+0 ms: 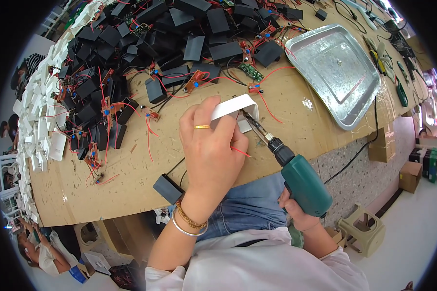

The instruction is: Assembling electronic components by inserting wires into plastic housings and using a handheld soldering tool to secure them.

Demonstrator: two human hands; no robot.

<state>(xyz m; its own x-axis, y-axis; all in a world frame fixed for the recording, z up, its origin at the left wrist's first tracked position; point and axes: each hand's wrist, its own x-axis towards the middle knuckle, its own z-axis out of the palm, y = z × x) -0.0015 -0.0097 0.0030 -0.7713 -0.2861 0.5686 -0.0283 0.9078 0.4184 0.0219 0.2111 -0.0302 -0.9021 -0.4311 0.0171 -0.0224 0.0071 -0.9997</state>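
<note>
My left hand [210, 145], with a gold ring and bracelets, grips a small white plastic housing [234, 107] on the brown workbench [131, 184]. A thin red wire [240, 152] trails out from under the palm. My right hand [300, 217] holds a green electric screwdriver [302, 183] by its grip, below the bench edge. The tool's bit [251, 122] points up and left into the open side of the white housing.
A heap of black plastic boxes [179, 29] and small circuit boards with red wires [107, 111] covers the far left of the bench. White housings [41, 126] line the left edge. A metal tray [336, 68] lies at right; one black box [168, 188] sits near the front edge.
</note>
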